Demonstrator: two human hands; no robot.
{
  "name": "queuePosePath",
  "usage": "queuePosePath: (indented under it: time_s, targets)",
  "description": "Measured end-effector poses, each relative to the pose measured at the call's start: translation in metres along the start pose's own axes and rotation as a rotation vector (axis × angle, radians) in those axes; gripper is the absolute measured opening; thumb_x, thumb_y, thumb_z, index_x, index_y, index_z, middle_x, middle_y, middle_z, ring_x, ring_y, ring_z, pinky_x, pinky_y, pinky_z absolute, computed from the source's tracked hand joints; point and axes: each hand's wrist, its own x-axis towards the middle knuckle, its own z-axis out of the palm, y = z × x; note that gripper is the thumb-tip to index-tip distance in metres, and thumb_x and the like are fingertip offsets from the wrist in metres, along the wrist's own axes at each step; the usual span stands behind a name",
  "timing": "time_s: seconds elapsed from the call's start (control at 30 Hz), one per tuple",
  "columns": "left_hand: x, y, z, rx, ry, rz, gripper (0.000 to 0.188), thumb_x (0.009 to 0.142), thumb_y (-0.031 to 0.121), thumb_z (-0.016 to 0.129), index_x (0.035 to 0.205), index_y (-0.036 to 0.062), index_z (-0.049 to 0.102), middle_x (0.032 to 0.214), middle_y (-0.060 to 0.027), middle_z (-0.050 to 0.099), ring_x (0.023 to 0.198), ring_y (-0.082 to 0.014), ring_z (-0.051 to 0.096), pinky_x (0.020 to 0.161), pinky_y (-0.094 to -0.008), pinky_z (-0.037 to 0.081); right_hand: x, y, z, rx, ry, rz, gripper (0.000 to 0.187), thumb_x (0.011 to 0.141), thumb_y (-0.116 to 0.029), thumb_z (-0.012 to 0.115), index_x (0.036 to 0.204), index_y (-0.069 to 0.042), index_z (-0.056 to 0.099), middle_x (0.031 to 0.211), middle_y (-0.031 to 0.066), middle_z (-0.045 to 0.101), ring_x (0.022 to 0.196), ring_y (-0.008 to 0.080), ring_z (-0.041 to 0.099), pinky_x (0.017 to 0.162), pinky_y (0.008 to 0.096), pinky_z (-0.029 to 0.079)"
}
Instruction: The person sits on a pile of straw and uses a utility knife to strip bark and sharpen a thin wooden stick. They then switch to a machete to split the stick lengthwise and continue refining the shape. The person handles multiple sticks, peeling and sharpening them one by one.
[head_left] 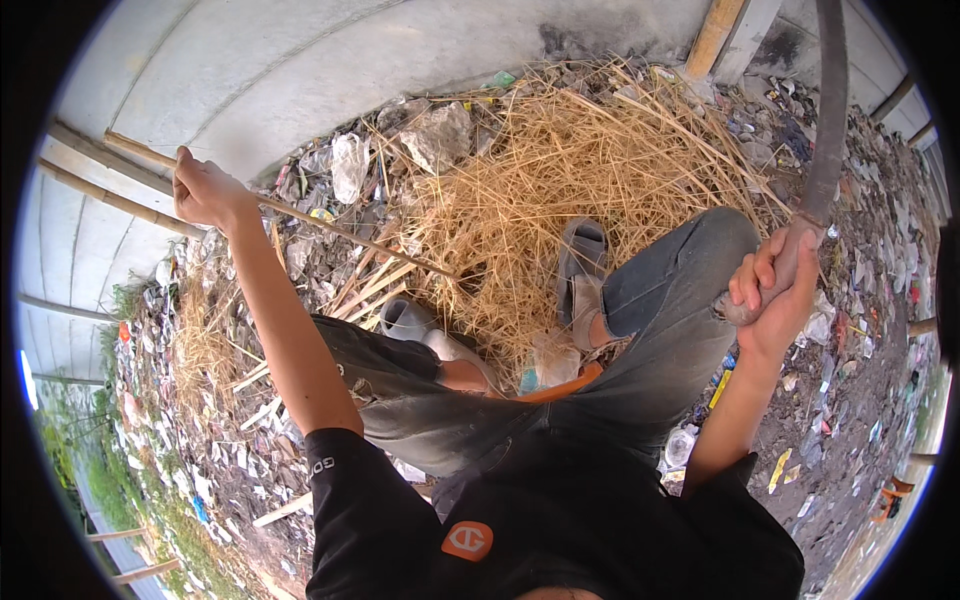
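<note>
In the head view, your left hand (208,192) is closed in a fist around the stick (340,232), fingers curled fully over it. The stick slants down from the upper left, through your fist, to an end at the straw (560,170), near your left shoe (405,318); whether that end touches the straw, you cannot tell from here. Your right hand (778,325) is wrapped firmly about the handle (792,255) of the knife (828,120), just beyond your right knee (730,235). The blade points up and runs out at the top edge, so its tip is hidden.

To work well here, your stick should probably be steadied against something firmer than loose straw, since an unsupported end may bounce or roll. Any stroke is best aimed well away from your left fist, and away from your knees and shoes, which sit close to the stick's lower end. A tight hold on the handle seems wise, as a slip would be risky.

As for markings, white lettering shows on your left sleeve (335,500), and an orange badge (467,541) with a white emblem on your shirt (590,520). Printing on the litter (200,485) is too small to read.
</note>
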Motion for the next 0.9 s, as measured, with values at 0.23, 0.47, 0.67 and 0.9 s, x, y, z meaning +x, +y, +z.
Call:
queuePosePath:
  time_s: [0.23, 0.47, 0.67, 0.9]
  targets:
    - [-0.01, 0.022, -0.024, -0.126, -0.074, -0.051, 0.041, 0.095, 0.022, 0.063, 0.063, 0.0133, 0.039, 0.054, 0.0027, 0.031, 0.048, -0.0106, 0.028, 0.049, -0.0305, 0.023, 0.011, 0.041, -0.146, -0.642, 0.368, 0.071, 0.032, 0.098, -0.033, 0.067, 0.081, -0.006, 0.057, 0.062, 0.0001, 0.047, 0.042, 0.0109, 0.045, 0.04, 0.0275, 0.037]
    - [0.068, 0.094, -0.074, -0.319, -0.212, -0.066, 0.038, 0.089, 0.029, 0.057, 0.063, 0.0146, 0.034, 0.053, -0.0003, 0.027, 0.047, -0.0139, 0.022, 0.047, -0.0292, 0.018, -0.039, 0.159, -0.329, -1.73, 0.092, 0.19, 0.034, 0.086, -0.032, 0.074, 0.098, -0.002, 0.066, 0.071, 0.0113, 0.065, 0.066, 0.035, 0.066, 0.064, 0.0486, 0.053]
    - [0.13, 0.138, -0.112, -0.318, 0.209, 0.062, 0.036, 0.082, 0.037, 0.057, 0.065, 0.015, 0.034, 0.051, 0.0002, 0.028, 0.045, -0.0162, 0.026, 0.05, -0.0308, 0.022, -0.052, 0.211, -0.315, -1.878, 0.191, 0.575, 0.062, 0.08, -0.029, 0.077, 0.13, -0.002, 0.053, 0.138, 0.0309, 0.049, 0.129, 0.0481, 0.05, 0.103, 0.0572, 0.044]
    - [0.002, 0.02, -0.131, 0.273, 0.044, -0.192, 0.045, 0.11, 0.032, 0.027, 0.103, 0.0025, 0.06, 0.093, -0.0115, 0.07, 0.092, -0.03, 0.073, 0.078, -0.0378, 0.058, -0.04, 0.299, -0.302, -1.71, -0.112, 0.366, 0.033, 0.081, -0.026, 0.074, 0.107, -0.006, 0.067, 0.114, 0.0264, 0.063, 0.112, 0.046, 0.06, 0.095, 0.053, 0.05]
